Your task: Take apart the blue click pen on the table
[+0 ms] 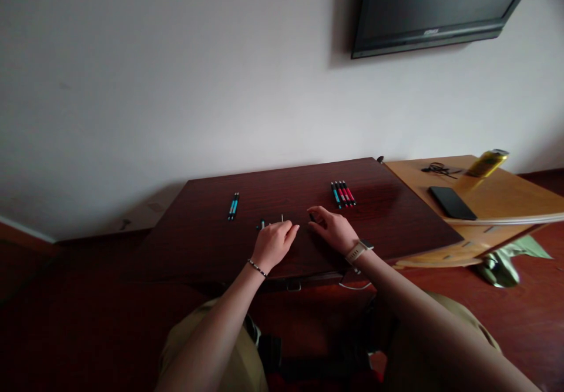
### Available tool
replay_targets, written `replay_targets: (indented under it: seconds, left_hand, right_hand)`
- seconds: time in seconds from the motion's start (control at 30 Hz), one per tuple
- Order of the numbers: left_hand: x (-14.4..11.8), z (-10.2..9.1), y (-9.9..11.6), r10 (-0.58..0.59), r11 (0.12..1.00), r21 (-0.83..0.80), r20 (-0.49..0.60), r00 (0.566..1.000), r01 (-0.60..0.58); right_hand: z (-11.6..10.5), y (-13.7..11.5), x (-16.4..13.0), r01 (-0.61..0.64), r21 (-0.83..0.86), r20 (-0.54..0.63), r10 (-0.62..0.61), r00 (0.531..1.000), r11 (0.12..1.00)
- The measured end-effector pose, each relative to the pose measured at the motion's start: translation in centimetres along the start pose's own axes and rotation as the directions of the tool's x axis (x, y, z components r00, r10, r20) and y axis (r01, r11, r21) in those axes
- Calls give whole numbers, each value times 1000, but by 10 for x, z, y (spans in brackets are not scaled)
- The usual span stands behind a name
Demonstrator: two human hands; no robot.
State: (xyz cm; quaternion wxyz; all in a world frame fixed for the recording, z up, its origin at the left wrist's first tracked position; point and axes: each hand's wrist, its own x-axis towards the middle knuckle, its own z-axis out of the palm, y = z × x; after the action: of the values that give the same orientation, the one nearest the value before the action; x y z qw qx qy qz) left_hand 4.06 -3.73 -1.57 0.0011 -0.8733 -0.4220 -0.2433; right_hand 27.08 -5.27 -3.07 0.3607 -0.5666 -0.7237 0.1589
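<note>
My left hand (pixel 274 244) is closed above the near middle of the dark table, its thumb towards the right. Its curled fingers hide whatever is in them. A thin pale rod (pixel 282 218) sticks up just beyond the knuckles, and small blue-and-white pen parts (pixel 263 224) lie by the fingers. To the right, my right hand (pixel 333 228) has its thumb and fingers bent around a small black piece (pixel 312 217), which looks like a pen part. Two blue pens (pixel 233 206) lie side by side at the left. Beyond my right hand, several blue and red pens (pixel 343 194) form a row.
The dark wooden table (pixel 282 189) stands against the wall. A lighter wooden cabinet (pixel 414 171) adjoins it on the right, bearing a black phone (pixel 452 203), a dark cable (pixel 440 170) and a yellow can (pixel 487 163). A television (pixel 440 4) hangs above.
</note>
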Motion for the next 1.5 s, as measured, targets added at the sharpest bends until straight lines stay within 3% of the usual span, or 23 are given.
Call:
replay_targets:
  seconds: [0.37,0.67,0.93,1.5]
  left_hand:
    - [-20,-15,-19,-8,1000,-8,-42,999,7]
    - [-35,-23,-30,-14,1000,5,-56,998,14]
    - [-45,-32,-37,-47,999,16,-35,998,47]
    - [-51,-33,-41,-61,998,15,-36,997,62]
  right_hand:
    - [14,10,5,-34,52,56,31,998,998]
    - [25,4,12,-16,24,97,14,995,1000]
    - [39,7,25,75,-45,112,-69,991,996]
    - [44,5,29,34,-91,167,-19,986,995]
